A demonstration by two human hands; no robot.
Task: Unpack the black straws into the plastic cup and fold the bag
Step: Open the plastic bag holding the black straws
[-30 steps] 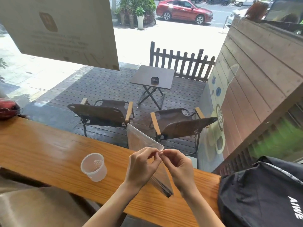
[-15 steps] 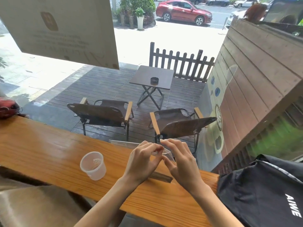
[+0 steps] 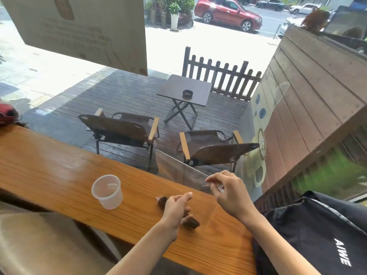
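A bundle of black straws (image 3: pixel 192 223) lies low over the wooden counter (image 3: pixel 49 165), and my left hand (image 3: pixel 175 207) grips it around the middle, so only its two ends show. The clear plastic bag (image 3: pixel 174 170) stands up behind, just right of centre; my right hand (image 3: pixel 228 192) pinches its near edge. The straws are outside the bag. The clear plastic cup (image 3: pixel 107 192) stands upright and apart on the counter, to the left of my left hand.
A black fabric bag (image 3: pixel 317 235) with white lettering sits on the counter's right end. A red object (image 3: pixel 6 116) rests at the far left edge. A window runs along the counter's far side, with patio chairs outside.
Both hands were pinching the bag's top together. Now they have parted: my left hand has dropped toward the counter with the straws in it, and my right hand keeps hold of the bag.
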